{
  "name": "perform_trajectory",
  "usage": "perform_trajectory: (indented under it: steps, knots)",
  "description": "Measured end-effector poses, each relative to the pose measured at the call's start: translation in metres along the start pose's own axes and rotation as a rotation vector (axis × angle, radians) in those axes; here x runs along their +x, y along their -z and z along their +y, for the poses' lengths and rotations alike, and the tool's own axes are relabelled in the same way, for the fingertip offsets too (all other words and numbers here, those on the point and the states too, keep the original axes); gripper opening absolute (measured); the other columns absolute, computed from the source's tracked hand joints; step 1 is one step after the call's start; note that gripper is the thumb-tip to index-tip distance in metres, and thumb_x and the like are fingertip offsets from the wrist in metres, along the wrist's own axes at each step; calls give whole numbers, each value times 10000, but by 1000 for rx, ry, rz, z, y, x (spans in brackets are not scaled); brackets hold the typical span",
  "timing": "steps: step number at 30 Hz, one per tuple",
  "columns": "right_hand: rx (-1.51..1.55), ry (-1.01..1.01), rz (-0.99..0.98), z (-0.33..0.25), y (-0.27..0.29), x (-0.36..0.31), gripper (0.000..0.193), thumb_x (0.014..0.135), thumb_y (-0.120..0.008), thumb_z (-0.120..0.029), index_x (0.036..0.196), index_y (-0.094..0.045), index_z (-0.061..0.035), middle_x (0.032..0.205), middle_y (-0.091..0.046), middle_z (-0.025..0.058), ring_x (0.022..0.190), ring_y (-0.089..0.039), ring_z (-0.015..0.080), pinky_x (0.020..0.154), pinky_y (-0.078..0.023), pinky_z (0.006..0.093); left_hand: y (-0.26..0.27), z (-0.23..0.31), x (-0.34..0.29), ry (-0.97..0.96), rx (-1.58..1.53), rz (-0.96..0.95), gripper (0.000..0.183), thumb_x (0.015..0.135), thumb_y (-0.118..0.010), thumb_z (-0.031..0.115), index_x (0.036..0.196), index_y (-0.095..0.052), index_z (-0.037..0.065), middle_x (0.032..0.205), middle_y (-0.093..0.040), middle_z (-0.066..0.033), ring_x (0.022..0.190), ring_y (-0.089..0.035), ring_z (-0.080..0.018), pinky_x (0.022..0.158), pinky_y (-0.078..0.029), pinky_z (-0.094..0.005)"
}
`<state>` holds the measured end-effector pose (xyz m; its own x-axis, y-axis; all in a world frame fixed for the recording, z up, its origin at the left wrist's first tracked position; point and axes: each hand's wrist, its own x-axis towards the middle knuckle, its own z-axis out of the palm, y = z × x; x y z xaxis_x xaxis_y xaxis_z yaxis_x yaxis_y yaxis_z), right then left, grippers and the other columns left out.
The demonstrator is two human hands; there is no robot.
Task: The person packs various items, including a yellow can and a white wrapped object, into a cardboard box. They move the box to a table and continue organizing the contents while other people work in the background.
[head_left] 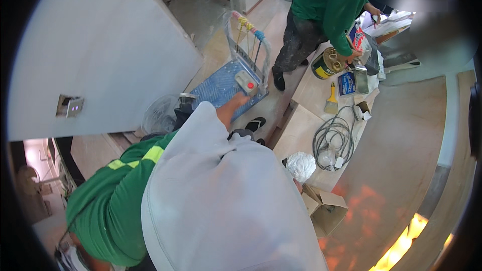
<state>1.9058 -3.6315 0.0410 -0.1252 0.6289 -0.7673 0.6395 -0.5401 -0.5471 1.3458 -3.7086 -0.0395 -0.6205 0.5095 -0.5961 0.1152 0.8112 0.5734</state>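
A bare forearm comes out of the grey sleeve in front of me, and my left hand [240,101] is at its end. That hand is by the near edge of a blue platform trolley [213,86], close below a grey container with a red cap [246,83]. Its fingers are too small and blurred to read, and I cannot tell whether it touches the container. Of my right hand [297,185] only a sliver of skin shows past the grey cloth [226,185]. Just above it is a crumpled silvery bundle [301,166]; the fingers are hidden.
A co-worker in green [331,0] bends over a paint can [327,63] on the right. Nearby are a yellow-handled brush [331,99], coiled cable [333,143] and an open cardboard box [329,213]. Another person's green sleeve [115,206] is at left, near a clear bucket [159,115].
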Motion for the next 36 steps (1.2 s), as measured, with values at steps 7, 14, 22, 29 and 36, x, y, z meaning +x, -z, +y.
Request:
perform_trajectory:
  steps: [7, 14, 22, 29, 36]
  knots:
    - [-54, -8, -133, -24, -4, 49, 339, 858, -605, -325, 1027, -611, -32, 875, -622, 59, 730, -594, 172, 590, -459, 295, -13, -109, -157, 542, -106, -137, 525, 837, -557, 322, 1139, -559, -107, 1114, -601, -253, 970, -613, -358, 764, -491, -453]
    - [-142, 157, -172, -110, -45, 88, 303, 880, -584, -297, 1063, -612, -58, 936, -638, 65, 778, -603, 169, 625, -466, 291, -42, -161, -139, 501, -379, -109, 393, 843, -569, 223, 1103, -589, -71, 1073, -609, -210, 927, -592, -376, 798, -473, -460]
    - [-411, 551, -309, -279, -133, 109, 336, 874, -599, -307, 1086, -610, -46, 940, -645, 56, 839, -603, 150, 704, -462, 277, 36, -132, -116, 431, -751, 48, 321, 866, -583, 286, 1090, -569, 57, 937, -600, -99, 783, -576, -199, 650, -475, -351]
    - [-620, 1113, -267, -459, -242, 116, 568, 787, -694, -339, 1198, -523, 14, 1096, -591, 206, 995, -574, 325, 875, -437, 395, 50, -152, -165, 545, -947, 267, 333, 873, -564, 336, 1065, -556, 65, 963, -588, -90, 835, -552, -204, 703, -458, -374]
    - [-832, 1311, -8, -570, -359, 125, 657, 738, -716, -299, 1265, -442, -18, 1216, -488, 225, 1154, -456, 375, 936, -403, 457, -19, -172, -283, 919, -1174, 441, 454, 896, -522, 372, 1212, -477, 49, 1084, -576, -150, 988, -556, -267, 816, -457, -444]
